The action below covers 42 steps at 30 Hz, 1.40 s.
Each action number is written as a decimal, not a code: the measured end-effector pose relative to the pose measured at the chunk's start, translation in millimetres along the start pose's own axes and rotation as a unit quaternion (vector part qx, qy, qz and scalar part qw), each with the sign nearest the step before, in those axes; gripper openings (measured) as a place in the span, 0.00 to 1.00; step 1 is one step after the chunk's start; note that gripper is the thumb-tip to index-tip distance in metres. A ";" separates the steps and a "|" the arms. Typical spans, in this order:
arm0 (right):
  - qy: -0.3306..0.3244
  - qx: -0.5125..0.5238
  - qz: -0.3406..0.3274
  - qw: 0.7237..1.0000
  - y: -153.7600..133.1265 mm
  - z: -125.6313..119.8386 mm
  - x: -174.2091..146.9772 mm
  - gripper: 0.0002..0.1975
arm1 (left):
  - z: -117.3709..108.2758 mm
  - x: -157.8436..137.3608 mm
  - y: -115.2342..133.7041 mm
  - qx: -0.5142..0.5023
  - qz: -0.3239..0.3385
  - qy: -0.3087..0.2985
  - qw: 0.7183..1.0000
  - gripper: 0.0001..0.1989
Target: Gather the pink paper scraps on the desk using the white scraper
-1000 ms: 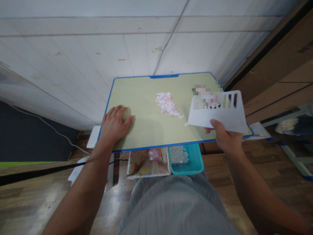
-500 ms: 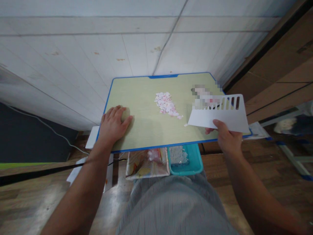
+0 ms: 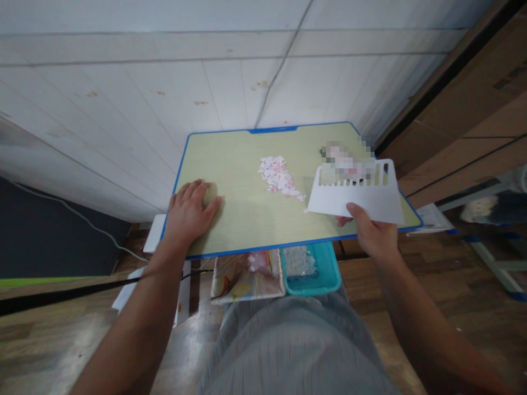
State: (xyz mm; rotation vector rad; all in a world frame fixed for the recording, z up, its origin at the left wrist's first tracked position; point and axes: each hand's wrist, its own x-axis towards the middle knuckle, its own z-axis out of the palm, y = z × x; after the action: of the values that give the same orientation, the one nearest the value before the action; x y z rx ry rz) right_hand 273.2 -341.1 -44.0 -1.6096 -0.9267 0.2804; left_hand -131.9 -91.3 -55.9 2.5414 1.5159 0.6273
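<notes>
At right of frame, the right hand [image 3: 376, 236] pinches a white card [image 3: 335, 198]; the paper scraps [image 3: 276, 174], mid-frame, lie up-left, their long axis slanting toward the card's near corner. The left hand [image 3: 189, 211] rests spread, gripping nothing.

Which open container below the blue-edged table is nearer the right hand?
The turquoise plastic basin; the patterned multicoloured box left of it is farther from the right hand.

Dim, diffuse light is washing over the scene. At twelve o'clock the wall [image 3: 135, 93] is showing cool and pale; at seven the floor [image 3: 203, 318] is giving off dull glare. Soft shadow is edging the left hand [image 3: 190, 211] at nine. Coarse pixels are masking a patch [image 3: 346, 156] towards two. Outer edges are stretching and blurring.
</notes>
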 end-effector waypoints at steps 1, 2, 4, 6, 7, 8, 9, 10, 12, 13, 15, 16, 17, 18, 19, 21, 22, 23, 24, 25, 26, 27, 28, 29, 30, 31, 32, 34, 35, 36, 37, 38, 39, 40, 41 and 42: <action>0.002 -0.005 0.003 1.000 1.0 3.0 -1.2 0.21 | -0.7 0.6 0.3 0.000 -0.001 0.002 1.000 0.31; -0.001 -0.009 0.005 1.000 1.0 6.7 -2.4 0.22 | -1.5 1.1 2.1 -0.001 -0.002 0.004 1.000 0.30; -0.024 -0.018 0.000 1.000 -1.7 14.9 -4.5 0.24 | -2.5 1.7 12.8 -0.005 0.002 0.011 1.000 0.28; -0.049 -0.019 -0.006 0.999 -6.1 22.2 -5.6 0.26 | -1.7 0.3 35.1 -0.016 0.028 0.012 0.999 0.25; -0.050 -0.017 -0.008 0.999 -8.1 24.9 -5.6 0.27 | -0.2 -1.0 50.1 -0.028 0.059 0.005 0.998 0.23; -0.047 -0.016 -0.008 0.999 -9.5 26.8 -5.4 0.27 | 2.1 -2.7 66.5 -0.046 0.099 -0.011 0.994 0.21; -0.044 -0.017 -0.009 0.999 -10.3 28.0 -5.1 0.28 | 5.1 -4.4 83.4 -0.069 0.142 -0.028 0.987 0.19; -0.042 -0.019 -0.009 0.999 -10.5 28.6 -4.7 0.28 | 8.6 -5.8 99.4 -0.091 0.182 -0.049 0.978 0.18; -0.035 -0.016 -0.005 0.999 -9.0 28.4 -4.1 0.29 | 16.1 -7.8 125.1 -0.122 0.239 -0.084 0.960 0.18; -0.033 -0.012 -0.002 0.999 -7.8 28.0 -4.0 0.29 | 19.5 -8.2 133.7 -0.125 0.252 -0.094 0.955 0.18; -0.033 -0.011 0.002 0.999 -5.2 27.3 -4.0 0.29 | 24.3 -8.3 142.7 -0.121 0.255 -0.103 0.954 0.18; -0.034 -0.013 0.002 0.999 -3.9 27.0 -4.0 0.30 | 25.5 -8.1 144.1 -0.116 0.254 -0.103 0.955 0.18; -0.035 -0.017 0.000 0.999 -2.8 26.9 -4.0 0.30 | 25.9 -8.0 144.3 -0.113 0.252 -0.101 0.956 0.18; -0.036 -0.020 -0.002 0.999 -1.8 27.0 -4.0 0.30 | 25.8 -7.9 144.1 -0.112 0.253 -0.098 0.956 0.18; -0.036 -0.020 -0.003 0.999 -0.8 27.2 -4.0 0.30 | 25.2 -8.0 143.8 -0.111 0.256 -0.096 0.955 0.18; -0.031 -0.015 -0.002 0.999 1.1 28.0 -4.1 0.30 | 23.9 -8.7 144.0 -0.108 0.268 -0.098 0.952 0.19; -0.030 -0.012 -0.002 0.999 1.9 28.5 -4.2 0.30 | 23.6 -9.1 144.2 -0.105 0.274 -0.101 0.951 0.19; -0.029 -0.009 0.000 1.000 2.6 29.0 -4.4 0.30 | 23.6 -9.4 144.4 -0.099 0.278 -0.104 0.950 0.18; -0.028 -0.005 0.001 1.000 3.1 29.3 -4.5 0.29 | 24.0 -9.7 144.3 -0.092 0.278 -0.104 0.951 0.18; -0.026 -0.002 0.004 1.000 3.3 29.6 -4.7 0.28 | 24.7 -9.7 143.9 -0.085 0.273 -0.100 0.953 0.18; -0.026 0.002 0.006 1.000 3.2 29.8 -4.8 0.28 | 25.6 -9.6 143.0 -0.080 0.265 -0.093 0.956 0.17; -0.026 0.005 0.008 1.000 2.8 29.9 -4.8 0.28 | 26.6 -9.3 141.8 -0.077 0.256 -0.086 0.960 0.17; -0.026 0.008 0.010 1.000 2.3 29.9 -4.8 0.28 | 27.8 -9.0 140.4 -0.077 0.246 -0.078 0.963 0.17; -0.027 0.011 0.011 1.000 1.7 29.8 -4.6 0.28 | 29.0 -8.8 139.1 -0.079 0.237 -0.072 0.966 0.17; -0.028 0.014 0.011 0.999 1.1 29.7 -4.3 0.28 | 30.3 -8.6 138.0 -0.083 0.229 -0.066 0.968 0.17; -0.028 0.016 0.009 0.999 0.6 29.5 -4.0 0.28 | 31.5 -8.6 137.1 -0.087 0.223 -0.060 0.969 0.18; -0.029 0.017 0.007 0.999 0.3 29.2 -3.7 0.28 | 32.7 -8.6 136.5 -0.091 0.217 -0.054 0.970 0.19; -0.032 0.023 0.004 0.999 0.2 28.2 -3.2 0.27 | 35.0 -8.6 135.4 -0.099 0.206 -0.037 0.973 0.19; -0.035 0.029 0.005 0.999 0.3 27.4 -3.1 0.26 | 36.0 -8.2 134.8 -0.103 0.201 -0.026 0.974 0.19; -0.039 0.037 0.009 0.999 0.4 26.3 -3.0 0.25 | 37.1 -7.5 134.0 -0.108 0.194 -0.014 0.975 0.18; -0.044 0.045 0.013 0.998 0.4 24.8 -2.8 0.25 | 38.2 -6.2 133.0 -0.112 0.188 -0.004 0.976 0.17; -0.051 0.053 0.017 0.997 0.3 23.1 -2.5 0.25 | 39.3 -4.4 131.9 -0.117 0.181 0.004 0.977 0.16; -0.059 0.059 0.019 0.996 0.1 21.2 -1.8 0.25 | 40.4 -1.9 130.8 -0.123 0.174 0.010 0.977 0.15; -0.066 0.064 0.019 0.996 -0.2 19.2 -0.7 0.25 | 41.4 1.1 129.7 -0.128 0.169 0.015 0.977 0.13; -0.073 0.070 0.019 0.995 -0.5 17.4 0.7 0.24 | 42.5 4.4 128.8 -0.134 0.164 0.019 0.977 0.13; -0.077 0.078 0.019 0.994 -0.7 15.9 2.6 0.22 | 43.3 8.0 128.0 -0.140 0.161 0.023 0.977 0.13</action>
State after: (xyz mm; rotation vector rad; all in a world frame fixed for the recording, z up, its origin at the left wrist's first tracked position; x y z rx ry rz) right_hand 264.5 -327.8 -46.8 -1.4779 -0.9674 0.4963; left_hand -6.7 -142.8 -53.9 2.5764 0.9482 0.8733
